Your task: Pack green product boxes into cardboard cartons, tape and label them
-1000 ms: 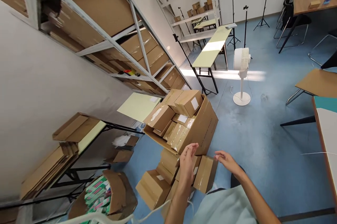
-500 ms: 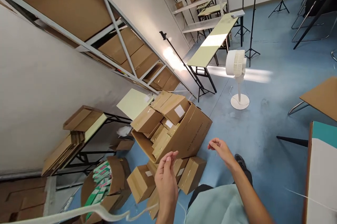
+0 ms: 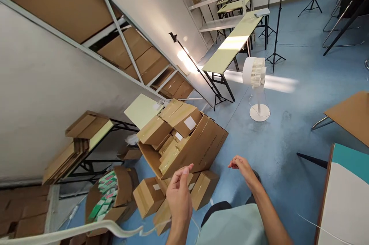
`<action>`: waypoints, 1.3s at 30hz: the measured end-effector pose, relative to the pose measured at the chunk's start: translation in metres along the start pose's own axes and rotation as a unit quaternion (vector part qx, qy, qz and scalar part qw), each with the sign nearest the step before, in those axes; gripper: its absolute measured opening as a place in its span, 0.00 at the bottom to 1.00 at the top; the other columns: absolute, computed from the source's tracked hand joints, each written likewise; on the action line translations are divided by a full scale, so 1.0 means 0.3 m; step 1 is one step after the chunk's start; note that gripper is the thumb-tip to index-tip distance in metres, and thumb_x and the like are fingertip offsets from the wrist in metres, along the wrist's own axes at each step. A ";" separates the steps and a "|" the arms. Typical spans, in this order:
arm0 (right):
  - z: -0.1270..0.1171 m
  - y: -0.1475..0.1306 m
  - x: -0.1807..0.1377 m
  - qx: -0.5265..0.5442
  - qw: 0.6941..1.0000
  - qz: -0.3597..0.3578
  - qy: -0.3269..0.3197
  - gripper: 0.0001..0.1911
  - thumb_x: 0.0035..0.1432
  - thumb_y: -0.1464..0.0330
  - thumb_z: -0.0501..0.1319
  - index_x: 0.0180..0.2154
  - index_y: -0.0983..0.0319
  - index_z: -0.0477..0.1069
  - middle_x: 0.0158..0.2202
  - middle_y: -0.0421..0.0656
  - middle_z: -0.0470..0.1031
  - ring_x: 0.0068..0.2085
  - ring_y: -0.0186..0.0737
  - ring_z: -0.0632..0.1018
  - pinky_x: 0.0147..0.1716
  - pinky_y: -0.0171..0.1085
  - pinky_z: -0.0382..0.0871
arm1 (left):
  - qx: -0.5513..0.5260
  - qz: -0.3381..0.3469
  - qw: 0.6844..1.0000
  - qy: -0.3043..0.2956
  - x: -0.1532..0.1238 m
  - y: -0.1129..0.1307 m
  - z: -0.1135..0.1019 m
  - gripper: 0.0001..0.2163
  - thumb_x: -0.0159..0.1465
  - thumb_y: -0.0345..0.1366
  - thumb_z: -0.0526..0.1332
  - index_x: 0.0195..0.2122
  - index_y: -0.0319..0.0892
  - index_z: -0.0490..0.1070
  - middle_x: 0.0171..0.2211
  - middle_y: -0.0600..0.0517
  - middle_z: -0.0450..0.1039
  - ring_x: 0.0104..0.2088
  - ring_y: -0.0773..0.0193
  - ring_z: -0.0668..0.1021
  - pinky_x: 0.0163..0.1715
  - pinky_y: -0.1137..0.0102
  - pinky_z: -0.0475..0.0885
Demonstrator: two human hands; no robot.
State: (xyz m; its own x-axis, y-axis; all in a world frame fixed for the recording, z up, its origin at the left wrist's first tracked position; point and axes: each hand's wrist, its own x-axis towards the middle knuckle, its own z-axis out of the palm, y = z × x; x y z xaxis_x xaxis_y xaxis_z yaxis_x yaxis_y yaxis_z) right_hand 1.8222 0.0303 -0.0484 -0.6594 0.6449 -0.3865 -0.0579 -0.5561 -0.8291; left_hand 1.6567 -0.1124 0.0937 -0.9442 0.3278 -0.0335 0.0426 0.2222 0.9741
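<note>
My left hand (image 3: 178, 195) is raised in front of my chest, fingers pressed together against the thumb in a pinch. My right hand (image 3: 241, 166) hovers to its right over the blue floor, fingers curled in. Nothing I can name shows in either hand. Just beyond them a large open carton (image 3: 201, 148) leans tilted, filled with several small taped boxes (image 3: 155, 129). It rests on more small boxes on the floor (image 3: 145, 197), one of them (image 3: 203, 188) directly below my hands.
A torn carton of green packs (image 3: 107, 195) sits at lower left, near flattened cardboard (image 3: 72, 153) on a low rack. Metal shelving with boxes (image 3: 129, 51) lines the wall. A white standing fan (image 3: 254, 73), a tripod (image 3: 187, 64), a long table (image 3: 227, 51) and a teal-edged table (image 3: 346, 195) stand around.
My view has tipped down and left. My left hand has pulled back toward me and closed into a pinch; my right hand has risen slightly and curled its fingers.
</note>
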 end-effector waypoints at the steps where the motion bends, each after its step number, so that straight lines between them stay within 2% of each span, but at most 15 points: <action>1: 0.003 0.000 -0.005 -0.007 1.000 0.005 -0.009 0.22 0.61 0.46 0.65 0.29 0.57 0.72 0.33 0.43 0.81 0.43 0.49 0.84 0.51 0.45 0.75 | -0.009 0.004 1.000 0.011 -0.001 -0.002 -0.002 0.20 0.61 0.57 0.74 0.36 0.45 0.79 0.44 0.45 0.86 0.53 0.48 0.85 0.64 0.53 0.76; 4: 0.031 -0.007 -0.018 -0.033 0.999 0.013 -0.039 0.24 0.63 0.45 0.63 0.29 0.57 0.70 0.34 0.43 0.81 0.43 0.48 0.84 0.52 0.45 0.75 | -0.048 0.002 0.998 0.046 -0.003 -0.012 -0.031 0.20 0.59 0.56 0.75 0.33 0.45 0.76 0.37 0.48 0.84 0.47 0.52 0.86 0.59 0.57 0.77; 6: 0.073 -0.010 -0.014 -0.058 0.996 0.017 -0.061 0.25 0.63 0.44 0.63 0.28 0.56 0.69 0.34 0.44 0.80 0.44 0.49 0.84 0.53 0.45 0.75 | -0.070 -0.003 0.995 0.074 0.003 -0.028 -0.078 0.20 0.59 0.56 0.75 0.32 0.45 0.75 0.35 0.50 0.82 0.44 0.55 0.84 0.56 0.60 0.77; 8: 0.138 -0.005 0.003 -0.092 0.991 0.027 -0.089 0.26 0.63 0.43 0.64 0.28 0.57 0.70 0.33 0.43 0.80 0.44 0.49 0.84 0.52 0.44 0.75 | -0.092 -0.005 0.989 0.114 0.012 -0.056 -0.150 0.20 0.60 0.56 0.75 0.31 0.45 0.74 0.34 0.51 0.81 0.42 0.57 0.83 0.54 0.62 0.76; 11: 0.283 0.025 0.026 -0.152 0.977 0.051 -0.144 0.28 0.60 0.40 0.67 0.28 0.56 0.71 0.31 0.41 0.78 0.42 0.48 0.83 0.51 0.44 0.75 | -0.127 -0.014 0.975 0.184 0.021 -0.117 -0.303 0.22 0.60 0.56 0.76 0.29 0.45 0.70 0.32 0.52 0.78 0.40 0.59 0.81 0.52 0.63 0.75; 15: 0.552 0.127 0.000 -0.242 0.937 0.060 -0.246 0.31 0.60 0.38 0.68 0.26 0.56 0.68 0.28 0.39 0.75 0.38 0.46 0.82 0.47 0.43 0.75 | -0.173 -0.024 0.943 0.283 0.000 -0.228 -0.591 0.25 0.63 0.57 0.74 0.27 0.46 0.65 0.29 0.55 0.72 0.37 0.62 0.77 0.51 0.64 0.74; 19: 0.902 0.307 -0.104 -0.307 0.889 0.077 -0.332 0.34 0.62 0.36 0.67 0.23 0.55 0.64 0.23 0.37 0.69 0.29 0.41 0.76 0.38 0.41 0.74 | -0.220 -0.043 0.897 0.381 -0.081 -0.353 -0.967 0.28 0.65 0.60 0.71 0.25 0.46 0.62 0.24 0.58 0.63 0.31 0.65 0.72 0.55 0.61 0.74; 21: 1.091 0.416 -0.178 -0.318 0.874 0.093 -0.356 0.34 0.62 0.35 0.66 0.24 0.56 0.66 0.23 0.37 0.69 0.27 0.40 0.74 0.35 0.41 0.73 | -0.245 -0.057 0.873 0.418 -0.144 -0.413 -1.166 0.28 0.65 0.62 0.71 0.25 0.46 0.64 0.23 0.59 0.61 0.28 0.67 0.68 0.55 0.60 0.75; 25: 1.439 0.621 -0.326 -0.322 0.858 0.121 -0.381 0.30 0.56 0.37 0.73 0.37 0.57 0.78 0.29 0.39 0.79 0.31 0.41 0.79 0.37 0.41 0.75 | -0.283 -0.094 0.828 0.475 -0.274 -0.515 -1.525 0.24 0.65 0.62 0.71 0.35 0.44 0.76 0.25 0.59 0.65 0.29 0.67 0.70 0.53 0.62 0.76; 28: 1.650 0.735 -0.398 -0.336 0.849 0.126 -0.387 0.29 0.51 0.40 0.78 0.37 0.57 0.80 0.29 0.40 0.81 0.31 0.41 0.81 0.38 0.41 0.76 | -0.299 -0.112 0.800 0.508 -0.324 -0.582 -1.737 0.19 0.62 0.55 0.75 0.42 0.44 0.80 0.33 0.55 0.74 0.36 0.65 0.76 0.51 0.65 0.76; 30: 1.776 0.799 -0.420 -0.347 0.845 0.127 -0.387 0.28 0.50 0.41 0.79 0.33 0.57 0.79 0.28 0.40 0.81 0.30 0.41 0.81 0.38 0.41 0.75 | -0.303 -0.125 0.786 0.525 -0.322 -0.629 -1.853 0.17 0.59 0.49 0.78 0.42 0.45 0.80 0.38 0.53 0.77 0.40 0.64 0.78 0.49 0.67 0.75; 33: 1.956 0.908 -0.420 -0.354 0.846 0.127 -0.379 0.29 0.49 0.41 0.81 0.31 0.57 0.77 0.26 0.39 0.80 0.29 0.40 0.81 0.36 0.40 0.75 | -0.302 -0.142 0.774 0.539 -0.276 -0.706 -2.009 0.16 0.57 0.44 0.79 0.42 0.45 0.80 0.39 0.52 0.78 0.42 0.64 0.79 0.49 0.68 0.75; 36: 2.137 1.048 -0.391 -0.347 0.852 0.133 -0.370 0.31 0.47 0.41 0.81 0.29 0.57 0.74 0.25 0.38 0.79 0.29 0.41 0.81 0.36 0.40 0.76 | -0.297 -0.155 0.776 0.534 -0.195 -0.795 -2.175 0.16 0.57 0.44 0.79 0.42 0.45 0.80 0.39 0.52 0.78 0.42 0.64 0.79 0.48 0.68 0.75; 39: 2.333 1.202 -0.331 -0.332 0.861 0.133 -0.361 0.31 0.48 0.40 0.80 0.29 0.57 0.74 0.26 0.39 0.80 0.30 0.42 0.82 0.36 0.40 0.77 | -0.273 -0.180 0.784 0.527 -0.069 -0.884 -2.378 0.17 0.56 0.45 0.79 0.42 0.45 0.80 0.38 0.53 0.79 0.41 0.64 0.80 0.47 0.69 0.75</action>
State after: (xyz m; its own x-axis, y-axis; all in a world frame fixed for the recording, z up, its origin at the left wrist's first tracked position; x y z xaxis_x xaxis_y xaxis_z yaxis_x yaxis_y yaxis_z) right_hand 1.3421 -0.6013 -0.0264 -0.8917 -0.0868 -0.4443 0.4497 -0.0569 -0.8914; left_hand 1.4321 -0.8331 -0.0042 -0.6197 -0.6720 -0.4055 -0.1638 -0.3945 0.9042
